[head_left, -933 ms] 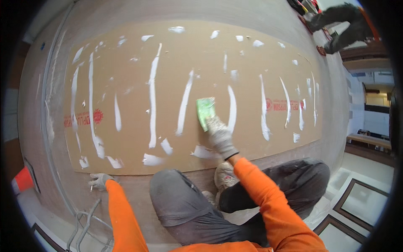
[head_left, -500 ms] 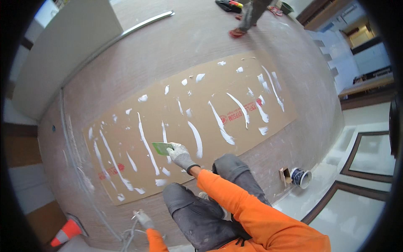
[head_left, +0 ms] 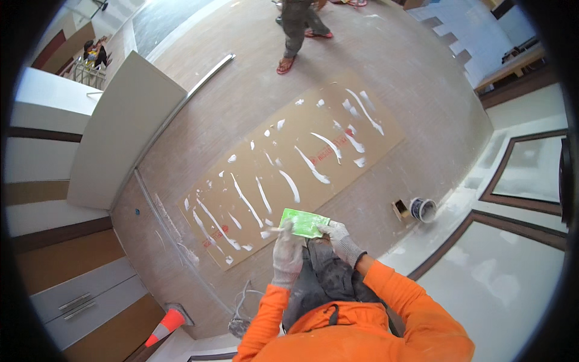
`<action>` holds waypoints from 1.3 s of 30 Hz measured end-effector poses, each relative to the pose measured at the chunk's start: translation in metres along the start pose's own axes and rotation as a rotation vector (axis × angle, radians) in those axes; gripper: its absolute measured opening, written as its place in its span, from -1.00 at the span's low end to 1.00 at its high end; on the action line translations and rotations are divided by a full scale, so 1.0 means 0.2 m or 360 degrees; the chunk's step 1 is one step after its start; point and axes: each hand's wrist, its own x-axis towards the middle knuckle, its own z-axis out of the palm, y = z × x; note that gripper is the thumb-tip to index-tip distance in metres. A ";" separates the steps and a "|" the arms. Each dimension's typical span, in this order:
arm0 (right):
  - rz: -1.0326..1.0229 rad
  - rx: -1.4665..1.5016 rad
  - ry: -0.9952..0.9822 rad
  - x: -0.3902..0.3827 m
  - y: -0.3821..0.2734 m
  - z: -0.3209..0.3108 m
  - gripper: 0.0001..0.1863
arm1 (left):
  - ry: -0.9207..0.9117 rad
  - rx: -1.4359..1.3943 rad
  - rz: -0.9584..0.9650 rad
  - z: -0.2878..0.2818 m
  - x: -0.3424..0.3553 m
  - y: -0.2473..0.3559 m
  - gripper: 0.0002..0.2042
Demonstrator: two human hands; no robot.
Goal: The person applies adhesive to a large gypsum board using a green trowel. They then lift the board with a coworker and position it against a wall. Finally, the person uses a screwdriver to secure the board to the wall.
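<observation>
A bright green flat plastic spreader (head_left: 304,222), smeared with white compound, is in front of my lap. My right hand (head_left: 341,238), in a pale knit glove, pinches its right end. At its left end is my gloved left hand (head_left: 288,252), fingers closed, with a thin pale stick-like piece showing beside them. What that piece belongs to is hidden. Beyond my hands lies a large brown gypsum board (head_left: 259,193) on the floor, with several white strokes and dabs of compound and red print.
A bucket (head_left: 423,209) and a small wooden box (head_left: 400,209) stand to the right. To the left are a leaning panel (head_left: 129,130), a long metal profile (head_left: 208,76), cables (head_left: 246,295) and an orange-white cone (head_left: 166,326). Another person's legs (head_left: 294,33) are beyond the board.
My right hand has drawn the spreader back from the board toward my lap. My left hand has come up from low left to meet it. The other person has stepped left.
</observation>
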 end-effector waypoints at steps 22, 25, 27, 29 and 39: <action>-0.0560 -0.2056 -0.0419 1.40 -0.42 -2.01 -0.54 | -0.0168 -0.0077 -0.1908 1.35 -0.19 0.28 -0.30; -0.0272 -0.2637 -0.0209 1.84 -0.39 -2.02 -0.62 | -0.0129 -0.0135 -0.1961 1.64 -0.05 0.39 -0.30; -0.0792 -0.3061 -0.0169 2.20 -0.22 -2.22 -0.69 | -0.0143 -0.0150 -0.1962 1.81 0.00 0.37 -0.30; -0.1076 -0.3169 -0.0133 2.51 -0.16 -2.33 -0.72 | -0.0200 -0.0206 -0.2045 1.97 0.06 0.34 -0.28; -0.0888 -0.3673 0.0199 3.21 0.15 -2.01 -0.56 | -0.0076 -0.0164 -0.2236 2.09 0.02 0.19 -0.29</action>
